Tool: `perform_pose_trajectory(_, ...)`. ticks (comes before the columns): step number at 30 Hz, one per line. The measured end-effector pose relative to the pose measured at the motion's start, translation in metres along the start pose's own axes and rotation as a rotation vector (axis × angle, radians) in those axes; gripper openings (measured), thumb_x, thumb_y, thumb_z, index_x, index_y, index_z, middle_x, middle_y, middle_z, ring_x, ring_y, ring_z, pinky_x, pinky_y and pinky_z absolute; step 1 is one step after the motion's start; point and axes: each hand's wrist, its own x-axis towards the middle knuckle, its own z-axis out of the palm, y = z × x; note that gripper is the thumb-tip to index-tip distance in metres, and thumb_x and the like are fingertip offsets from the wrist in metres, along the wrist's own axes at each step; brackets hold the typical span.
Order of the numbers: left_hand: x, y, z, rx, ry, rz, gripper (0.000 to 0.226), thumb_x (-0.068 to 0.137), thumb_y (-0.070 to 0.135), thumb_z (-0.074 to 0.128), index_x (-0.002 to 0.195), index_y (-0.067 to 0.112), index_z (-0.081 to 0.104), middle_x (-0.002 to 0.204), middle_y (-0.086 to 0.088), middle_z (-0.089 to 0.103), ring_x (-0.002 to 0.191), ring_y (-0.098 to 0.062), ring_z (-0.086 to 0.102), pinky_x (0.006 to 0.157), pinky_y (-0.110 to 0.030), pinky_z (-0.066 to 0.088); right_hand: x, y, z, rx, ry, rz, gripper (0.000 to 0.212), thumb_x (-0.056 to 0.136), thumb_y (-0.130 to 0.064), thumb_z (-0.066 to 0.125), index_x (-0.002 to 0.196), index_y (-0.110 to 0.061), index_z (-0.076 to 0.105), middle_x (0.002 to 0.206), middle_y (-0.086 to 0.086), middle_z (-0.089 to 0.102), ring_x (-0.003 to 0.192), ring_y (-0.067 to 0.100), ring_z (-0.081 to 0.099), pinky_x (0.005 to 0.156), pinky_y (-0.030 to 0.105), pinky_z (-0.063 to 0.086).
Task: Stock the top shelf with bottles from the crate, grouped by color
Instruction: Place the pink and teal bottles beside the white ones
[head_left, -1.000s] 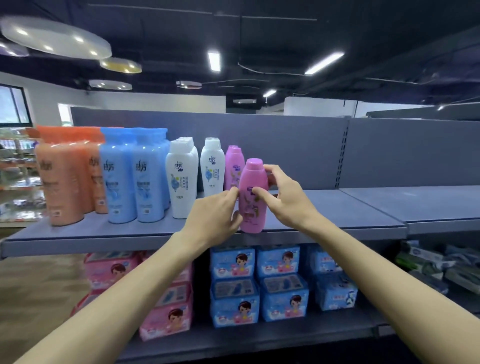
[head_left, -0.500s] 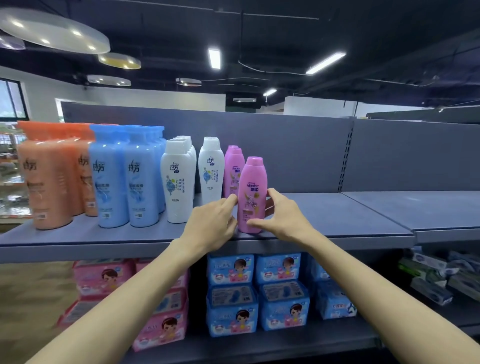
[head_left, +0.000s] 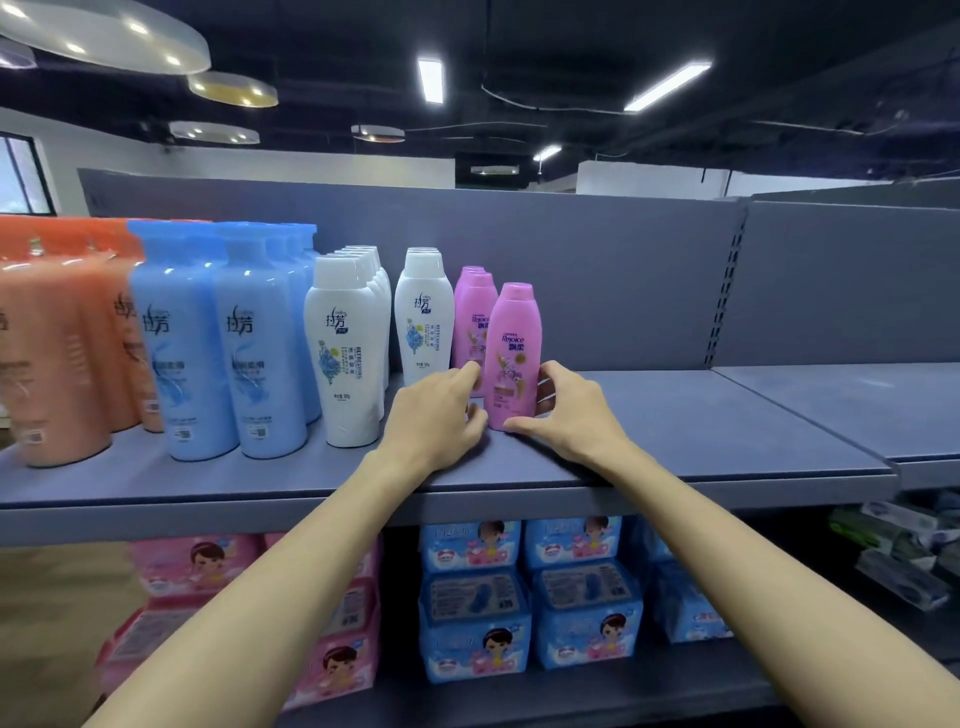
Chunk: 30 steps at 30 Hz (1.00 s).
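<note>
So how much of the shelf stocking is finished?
Much looks done: orange bottles, blue bottles, white bottles and pink bottles stand grouped on the top shelf. In hand: the left hand and right hand flank the front pink Rejoice bottle, standing upright. The crate is out of view, so what remains is unknown.

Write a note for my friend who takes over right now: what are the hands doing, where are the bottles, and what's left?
Left hand: fingers at the front pink bottle, low on its left side, loosely curled.
Right hand: fingers cupped round its right side, thumb by its base.
The bottle stands upright on the top shelf, in front of the other pink bottles.
Done: orange bottles, blue bottles, white bottles and pink stand grouped, left to right.
Left: let go, probably nudge it into line. The crate is out of view, so I cannot tell how many bottles remain.
</note>
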Motion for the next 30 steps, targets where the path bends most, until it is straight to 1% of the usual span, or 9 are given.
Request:
perform_pose_trajectory(5,0.007,-0.007,0.006,-0.008,-0.013,-0.038,0.017,0.084,0.032,0.05,0.095,0.02,0.048,0.081,0.006,0.061,0.081,-0.023,0.058,0.065,-0.04,0.05,0.019,0.001,0.011,-0.011,-0.015,0.012,0.052,0.069,-0.027,0.087,0.11,-0.016,0.058,0.094,-0.008,0.065,0.075,-0.005,0.06,0.057,0.003,0.043)
perform_pose_trajectory(7,0.007,-0.009,0.007,-0.013,-0.002,-0.05,0.016,0.083,0.031,0.05,0.093,0.02,0.047,0.078,0.006,0.059,0.078,-0.022,0.057,0.064,-0.04,0.05,0.026,0.001,0.015,-0.022,-0.018,0.018,0.051,0.069,-0.026,0.086,0.111,-0.015,0.058,0.094,-0.007,0.065,0.075,-0.001,0.061,0.058,0.004,0.042)
perform_pose_trajectory(10,0.007,-0.01,0.009,-0.034,0.022,-0.067,0.016,0.083,0.03,0.051,0.092,0.019,0.046,0.077,0.005,0.058,0.075,-0.023,0.056,0.062,-0.039,0.049,0.035,0.002,0.022,-0.04,-0.022,0.021,0.049,0.071,-0.026,0.085,0.111,-0.014,0.06,0.097,-0.004,0.068,0.082,0.011,0.064,0.066,0.013,0.046)
perform_pose_trajectory(12,0.009,-0.012,0.009,-0.044,0.031,-0.073,0.017,0.083,0.031,0.052,0.092,0.018,0.046,0.077,0.005,0.058,0.075,-0.024,0.056,0.063,-0.04,0.049,0.039,0.002,0.027,-0.041,-0.026,0.024,0.046,0.072,-0.026,0.084,0.11,-0.013,0.061,0.096,-0.003,0.069,0.084,0.013,0.064,0.069,0.018,0.047)
perform_pose_trajectory(15,0.009,-0.013,0.011,-0.051,0.043,-0.08,0.017,0.083,0.03,0.052,0.093,0.018,0.046,0.077,0.005,0.058,0.076,-0.025,0.056,0.064,-0.041,0.05,0.045,0.005,0.034,-0.054,-0.025,0.031,0.04,0.075,-0.027,0.082,0.108,-0.013,0.063,0.094,-0.003,0.069,0.084,0.014,0.064,0.071,0.02,0.048)
perform_pose_trajectory(17,0.008,-0.014,0.012,-0.055,0.046,-0.08,0.018,0.084,0.03,0.052,0.094,0.018,0.045,0.078,0.005,0.058,0.077,-0.025,0.056,0.064,-0.041,0.05,0.048,0.009,0.039,-0.107,-0.012,0.02,0.038,0.076,-0.032,0.08,0.105,-0.013,0.063,0.094,-0.002,0.069,0.086,0.017,0.065,0.077,0.03,0.053)
perform_pose_trajectory(19,0.008,-0.014,0.013,-0.058,0.049,-0.077,0.018,0.084,0.03,0.052,0.095,0.018,0.045,0.078,0.005,0.057,0.077,-0.025,0.056,0.064,-0.041,0.049,0.048,0.011,0.042,-0.164,0.009,0.01,0.038,0.078,-0.037,0.078,0.102,-0.012,0.064,0.093,0.001,0.069,0.086,0.021,0.064,0.08,0.037,0.053)
perform_pose_trajectory(25,0.008,-0.013,0.012,-0.074,0.054,-0.097,0.017,0.084,0.028,0.052,0.096,0.018,0.047,0.078,0.004,0.059,0.077,-0.026,0.057,0.064,-0.041,0.05,0.047,0.011,0.045,-0.267,0.057,-0.02,0.037,0.083,-0.04,0.073,0.102,-0.01,0.063,0.095,0.004,0.068,0.089,0.026,0.061,0.08,0.039,0.051)
perform_pose_trajectory(30,0.008,-0.012,0.009,-0.051,0.047,-0.094,0.017,0.083,0.029,0.05,0.096,0.018,0.046,0.079,0.004,0.06,0.077,-0.026,0.057,0.065,-0.04,0.051,0.047,0.01,0.046,-0.338,0.055,-0.039,0.035,0.091,-0.036,0.066,0.111,-0.009,0.062,0.098,0.008,0.067,0.095,0.028,0.06,0.083,0.042,0.05)
